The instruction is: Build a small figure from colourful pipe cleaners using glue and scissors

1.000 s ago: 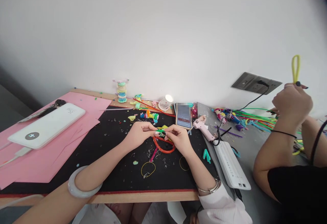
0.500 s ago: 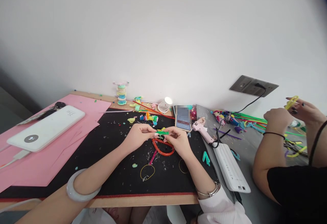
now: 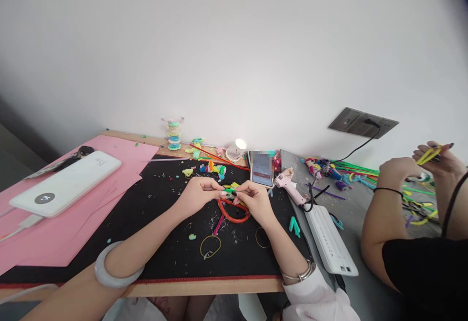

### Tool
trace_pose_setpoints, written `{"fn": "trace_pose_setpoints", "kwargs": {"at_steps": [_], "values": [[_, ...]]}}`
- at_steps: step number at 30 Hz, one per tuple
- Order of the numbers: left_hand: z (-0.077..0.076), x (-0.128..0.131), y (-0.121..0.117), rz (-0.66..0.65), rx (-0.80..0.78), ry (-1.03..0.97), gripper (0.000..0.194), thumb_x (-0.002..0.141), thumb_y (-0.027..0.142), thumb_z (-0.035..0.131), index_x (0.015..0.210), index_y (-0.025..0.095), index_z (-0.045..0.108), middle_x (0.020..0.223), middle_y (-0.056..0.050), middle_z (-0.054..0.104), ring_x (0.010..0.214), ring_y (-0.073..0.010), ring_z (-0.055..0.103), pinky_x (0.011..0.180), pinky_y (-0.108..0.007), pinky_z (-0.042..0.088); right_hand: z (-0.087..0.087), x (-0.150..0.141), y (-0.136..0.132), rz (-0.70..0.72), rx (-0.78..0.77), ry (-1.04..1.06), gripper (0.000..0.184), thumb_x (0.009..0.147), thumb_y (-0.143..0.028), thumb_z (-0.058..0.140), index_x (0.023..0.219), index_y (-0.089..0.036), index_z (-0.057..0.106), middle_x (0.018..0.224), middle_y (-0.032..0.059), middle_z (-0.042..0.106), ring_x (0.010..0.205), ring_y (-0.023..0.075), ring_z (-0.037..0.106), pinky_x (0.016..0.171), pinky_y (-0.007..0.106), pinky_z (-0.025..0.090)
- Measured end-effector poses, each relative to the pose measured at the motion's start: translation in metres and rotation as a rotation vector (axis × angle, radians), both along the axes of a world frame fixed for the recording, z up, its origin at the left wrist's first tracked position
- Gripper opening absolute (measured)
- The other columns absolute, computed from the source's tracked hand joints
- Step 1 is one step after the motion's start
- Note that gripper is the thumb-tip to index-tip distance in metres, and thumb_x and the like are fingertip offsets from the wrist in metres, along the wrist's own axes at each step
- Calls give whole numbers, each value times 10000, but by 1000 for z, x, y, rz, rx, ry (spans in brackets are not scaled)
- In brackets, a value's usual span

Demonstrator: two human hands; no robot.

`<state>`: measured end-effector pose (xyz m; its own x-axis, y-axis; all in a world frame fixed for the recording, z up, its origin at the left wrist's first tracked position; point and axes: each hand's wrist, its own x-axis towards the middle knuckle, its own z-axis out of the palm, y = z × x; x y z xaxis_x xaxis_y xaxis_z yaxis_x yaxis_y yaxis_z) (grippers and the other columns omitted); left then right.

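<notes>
Over the black mat (image 3: 161, 243) my left hand (image 3: 199, 194) and my right hand (image 3: 256, 201) meet, fingertips almost touching. Between them they pinch a short green pipe cleaner (image 3: 229, 191), partly covered by the fingers. Yellow pipe cleaner pieces (image 3: 231, 185) show just behind the fingertips. Below the hands lies an orange-red loop (image 3: 236, 219), its upper part hidden by them. A magenta stick (image 3: 218, 225) and a thin yellowish ring (image 3: 211, 247) rest nearer to me. Multicoloured fuzzy pieces (image 3: 214, 169) lie beyond my left hand.
A phone (image 3: 262, 170) leans behind my right hand, beside a paper cup (image 3: 236, 151). Rightward are a pink glue gun (image 3: 292, 189) and a white power strip (image 3: 331, 243). A white power bank (image 3: 69, 184) lies on pink sheets (image 3: 120, 199). A co-worker's hands (image 3: 437, 162) hold something yellow.
My fingertips have drawn closer together, and less of the green pipe cleaner shows. At the right, the co-worker's fingers have spread and shifted around the yellow piece.
</notes>
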<state>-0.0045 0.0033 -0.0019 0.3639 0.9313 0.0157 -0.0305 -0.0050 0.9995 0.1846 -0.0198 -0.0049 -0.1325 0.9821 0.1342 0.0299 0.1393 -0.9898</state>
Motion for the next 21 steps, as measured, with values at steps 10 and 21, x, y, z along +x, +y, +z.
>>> {"fn": "trace_pose_setpoints", "kwargs": {"at_steps": [10, 21], "values": [[-1, 0, 0, -5, 28, 35, 150, 637, 272, 731, 691, 140, 684, 730, -67, 742, 731, -220, 698, 732, -319, 546, 1, 0, -1, 13, 6, -21, 82, 721, -228, 652, 702, -176, 591, 552, -21, 630, 509, 114, 595, 551, 235, 488], [-3, 0, 1, -4, 16, 15, 157, 638, 283, 729, 691, 144, 676, 723, -61, 738, 734, -226, 697, 749, -349, 545, 0, -1, -1, 2, 23, -46, 87, 718, -228, 645, 737, -179, 575, 567, -27, 607, 509, 111, 583, 543, 240, 501]]}}
